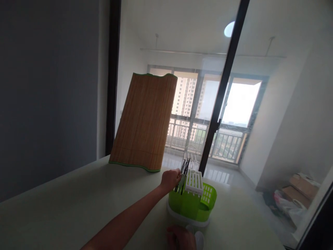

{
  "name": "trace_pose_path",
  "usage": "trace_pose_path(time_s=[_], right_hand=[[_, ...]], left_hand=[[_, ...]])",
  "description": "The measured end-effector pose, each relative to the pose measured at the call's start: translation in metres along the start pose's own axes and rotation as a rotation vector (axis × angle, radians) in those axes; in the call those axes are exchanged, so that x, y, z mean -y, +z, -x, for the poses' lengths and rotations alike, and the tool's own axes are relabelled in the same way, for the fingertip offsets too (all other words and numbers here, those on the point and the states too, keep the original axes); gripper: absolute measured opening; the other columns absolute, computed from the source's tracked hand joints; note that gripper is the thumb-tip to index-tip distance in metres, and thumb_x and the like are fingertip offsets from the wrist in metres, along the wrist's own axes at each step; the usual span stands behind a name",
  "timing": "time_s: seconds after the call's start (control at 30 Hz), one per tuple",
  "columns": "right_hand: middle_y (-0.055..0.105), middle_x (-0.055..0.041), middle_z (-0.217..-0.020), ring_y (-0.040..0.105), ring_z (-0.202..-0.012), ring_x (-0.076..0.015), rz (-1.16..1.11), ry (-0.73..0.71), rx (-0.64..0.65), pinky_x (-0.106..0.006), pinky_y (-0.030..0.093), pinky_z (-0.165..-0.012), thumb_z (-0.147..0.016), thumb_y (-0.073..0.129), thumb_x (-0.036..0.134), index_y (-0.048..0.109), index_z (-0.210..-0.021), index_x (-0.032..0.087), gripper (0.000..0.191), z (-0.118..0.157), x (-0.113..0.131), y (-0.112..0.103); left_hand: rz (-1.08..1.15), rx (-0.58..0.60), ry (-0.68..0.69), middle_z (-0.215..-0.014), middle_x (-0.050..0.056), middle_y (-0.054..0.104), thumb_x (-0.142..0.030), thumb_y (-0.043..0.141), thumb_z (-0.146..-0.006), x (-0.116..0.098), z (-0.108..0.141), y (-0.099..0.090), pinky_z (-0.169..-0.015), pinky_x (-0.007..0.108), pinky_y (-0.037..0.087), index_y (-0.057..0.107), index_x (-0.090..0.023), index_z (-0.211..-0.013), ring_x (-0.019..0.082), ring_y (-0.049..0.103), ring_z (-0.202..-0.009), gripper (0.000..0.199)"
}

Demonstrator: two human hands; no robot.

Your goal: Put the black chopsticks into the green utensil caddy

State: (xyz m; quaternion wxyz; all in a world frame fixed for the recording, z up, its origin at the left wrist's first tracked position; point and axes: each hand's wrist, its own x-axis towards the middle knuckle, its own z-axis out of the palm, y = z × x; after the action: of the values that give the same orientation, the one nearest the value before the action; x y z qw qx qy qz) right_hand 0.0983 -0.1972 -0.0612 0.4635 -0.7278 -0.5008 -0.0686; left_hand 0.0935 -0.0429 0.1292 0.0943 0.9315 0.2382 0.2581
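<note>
My left hand [170, 178] is closed around several dark chopsticks [185, 167], beside the utensil holder. A pale spoon-like piece [182, 179] shows right by its fingers. The holder is a bright green basket [179, 205] on a white base, with a slotted white rack [194, 181] at its top and a perforated green compartment [208, 192] on the right. Low in the view, my right hand [182, 239] is dark, curled and partly cut off by the frame edge. A white spoon [199, 240] shows at its right side; whatever lies within the fingers is hidden.
A brown bamboo mat [145, 121] with green edging stands upright on the white table [78, 205]. Behind the basket rises a white wire rack [191, 154]. Beyond is a dark-framed glass door [221, 100]. Cardboard boxes [303, 185] lie on the floor at right.
</note>
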Motion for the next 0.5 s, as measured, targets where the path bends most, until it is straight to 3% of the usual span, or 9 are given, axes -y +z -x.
trace_pose_path(time_s=[0.17,0.27,0.33,0.4,0.5], right_hand=[[0.068,-0.0065,-0.06,0.063,-0.053,-0.0248,0.031,0.015,0.021,-0.036,0.034,-0.051,-0.088,0.039,0.055,0.071,-0.074,0.027,0.044,-0.002,0.004,-0.01],[0.063,-0.0057,-0.056,0.056,-0.051,-0.0198,-0.054,0.123,-0.008,-0.033,0.031,-0.052,-0.088,0.04,0.058,0.067,-0.067,0.024,0.049,-0.006,0.004,-0.024],[0.057,-0.0026,-0.052,0.051,-0.05,-0.0166,-0.215,0.253,-0.043,-0.031,0.032,-0.052,-0.087,0.041,0.062,0.067,-0.068,0.022,0.051,-0.01,0.005,-0.036],[0.05,0.0014,-0.05,0.046,-0.049,-0.0141,-0.387,0.365,-0.146,-0.028,0.033,-0.051,-0.086,0.042,0.064,0.066,-0.069,0.02,0.052,-0.015,0.009,-0.05],[0.04,0.0054,-0.049,0.038,-0.049,-0.0108,-0.517,0.437,-0.352,-0.026,0.03,-0.05,-0.084,0.046,0.065,0.057,-0.061,0.019,0.053,-0.019,0.014,-0.067]], left_hand=[[0.06,-0.082,0.007,-0.097,0.002,0.07,-0.037,0.047,-0.092,0.001,0.013,-0.01,-0.068,0.025,0.039,0.062,-0.023,-0.106,0.016,0.064,-0.084,0.025],[0.203,-0.232,-0.043,-0.093,0.0,0.067,-0.037,0.041,-0.094,0.003,0.044,-0.005,-0.069,0.023,0.04,0.061,-0.023,-0.101,0.014,0.061,-0.079,0.025],[0.323,-0.258,-0.111,-0.083,-0.001,0.066,-0.036,0.039,-0.094,0.004,0.073,0.009,-0.066,0.023,0.04,0.061,-0.022,-0.094,0.012,0.058,-0.069,0.026],[0.412,-0.189,-0.165,-0.076,-0.002,0.064,-0.034,0.04,-0.093,0.004,0.101,0.028,-0.063,0.022,0.04,0.061,-0.022,-0.089,0.012,0.056,-0.063,0.024],[0.451,0.029,-0.164,-0.081,0.0,0.067,-0.028,0.047,-0.088,0.0,0.133,0.055,-0.066,0.024,0.043,0.064,-0.022,-0.091,0.013,0.06,-0.069,0.019]])
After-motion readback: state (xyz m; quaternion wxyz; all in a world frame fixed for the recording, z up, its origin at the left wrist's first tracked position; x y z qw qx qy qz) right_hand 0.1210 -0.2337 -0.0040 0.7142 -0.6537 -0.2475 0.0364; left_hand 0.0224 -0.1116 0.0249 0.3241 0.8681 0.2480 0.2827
